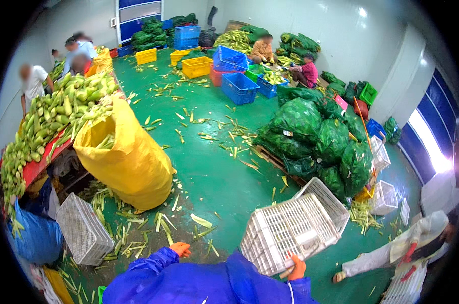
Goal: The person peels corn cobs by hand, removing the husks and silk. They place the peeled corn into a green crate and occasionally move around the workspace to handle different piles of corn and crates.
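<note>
My right hand [296,267], in an orange glove, is closed on the near edge of a white slatted plastic crate [285,230]. The crate is tilted, with its slatted face turned up toward me. Close behind it is another white crate [326,200], partly covered by the first one. My left hand [180,249], also in an orange glove, is in front of my blue-sleeved body, held over the floor with its fingers apart and nothing in them. Loose green husks [164,229] lie on the floor beyond it.
A big yellow sack [133,162] stands by a table heaped with corn cobs [62,109]. A white crate [85,228] rests at left. Stacked green mesh bags [297,124] are at right. Several people work around; one person [416,238] bends at lower right.
</note>
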Motion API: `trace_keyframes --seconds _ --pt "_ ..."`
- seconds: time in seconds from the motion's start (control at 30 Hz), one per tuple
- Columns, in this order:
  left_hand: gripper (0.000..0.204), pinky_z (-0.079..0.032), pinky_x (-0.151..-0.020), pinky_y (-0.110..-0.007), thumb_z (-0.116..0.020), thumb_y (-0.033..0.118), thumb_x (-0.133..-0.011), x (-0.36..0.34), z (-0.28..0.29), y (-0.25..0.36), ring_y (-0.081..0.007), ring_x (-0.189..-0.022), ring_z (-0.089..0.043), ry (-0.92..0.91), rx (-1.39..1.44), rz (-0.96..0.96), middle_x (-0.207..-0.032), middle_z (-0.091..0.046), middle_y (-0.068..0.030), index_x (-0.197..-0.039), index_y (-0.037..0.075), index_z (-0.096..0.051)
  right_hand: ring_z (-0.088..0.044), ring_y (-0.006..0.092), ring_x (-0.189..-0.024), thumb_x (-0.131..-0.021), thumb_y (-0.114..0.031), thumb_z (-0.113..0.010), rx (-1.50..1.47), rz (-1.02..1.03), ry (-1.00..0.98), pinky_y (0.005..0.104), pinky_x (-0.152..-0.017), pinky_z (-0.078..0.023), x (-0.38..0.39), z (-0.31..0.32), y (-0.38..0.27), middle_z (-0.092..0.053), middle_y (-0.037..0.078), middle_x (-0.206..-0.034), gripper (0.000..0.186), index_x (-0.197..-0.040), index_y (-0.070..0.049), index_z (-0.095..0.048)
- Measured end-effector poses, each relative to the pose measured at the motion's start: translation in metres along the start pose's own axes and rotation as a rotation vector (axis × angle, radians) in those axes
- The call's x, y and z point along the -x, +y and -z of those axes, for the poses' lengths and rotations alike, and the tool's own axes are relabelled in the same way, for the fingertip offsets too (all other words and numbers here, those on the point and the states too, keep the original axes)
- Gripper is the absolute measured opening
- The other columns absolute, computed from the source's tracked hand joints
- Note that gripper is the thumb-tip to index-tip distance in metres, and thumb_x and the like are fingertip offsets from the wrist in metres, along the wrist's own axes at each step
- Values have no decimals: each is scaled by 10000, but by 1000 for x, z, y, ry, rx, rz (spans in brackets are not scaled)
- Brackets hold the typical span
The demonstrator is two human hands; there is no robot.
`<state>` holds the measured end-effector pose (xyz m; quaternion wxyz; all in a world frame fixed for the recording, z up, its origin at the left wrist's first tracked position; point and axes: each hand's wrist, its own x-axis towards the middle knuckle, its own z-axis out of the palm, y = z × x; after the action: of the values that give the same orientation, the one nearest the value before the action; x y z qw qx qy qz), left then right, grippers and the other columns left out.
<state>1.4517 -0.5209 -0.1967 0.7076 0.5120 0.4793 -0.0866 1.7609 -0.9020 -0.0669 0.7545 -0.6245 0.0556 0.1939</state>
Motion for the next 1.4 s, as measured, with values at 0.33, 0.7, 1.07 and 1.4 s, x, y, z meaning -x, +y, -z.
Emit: trace_keyframes --seconds 0.33,0.7,1.07,1.4 --pt "493 -471 -731 -322 -553 439 -924 69 46 -30 -164 -877 -603 621 589 -397 -1044 -659 -82 -1202 32 -540 -667 261 -795 -784 -233 -683 316 -58 -826 372 -768 -552 5 -243 -27 -669 179 -938 427 -1029 114 -649" --pt "756 -294 -1084 -312 -481 568 -916 218 42 -139 -195 -1301 -408 1246 757 -388 -1415 -444 -103 -1412 6 -384 -659 225 -864 -796 -147 -652 610 -367 -1841 323 -797 -518 154 -423 2 -680 159 -979 347 -1039 101 -636" --pt "657 -522 -825 -419 -593 560 -844 348 50 -183 -261 -964 -631 1358 1626 -604 -1136 -627 -134 -1266 60 -531 -559 101 -687 -787 -238 -687 1088 -32 -2459 273 -643 -457 386 -545 98 -650 11 -744 245 -934 -43 -717" --pt "676 -494 -817 -327 -469 565 -924 305 275 -322 -192 -939 -604 1161 841 27 -1111 -626 -91 -1318 15 -468 -661 313 -748 -765 -392 -649 1236 1036 -2626 416 -699 -500 575 -709 153 -670 173 -769 361 -906 -62 -685"
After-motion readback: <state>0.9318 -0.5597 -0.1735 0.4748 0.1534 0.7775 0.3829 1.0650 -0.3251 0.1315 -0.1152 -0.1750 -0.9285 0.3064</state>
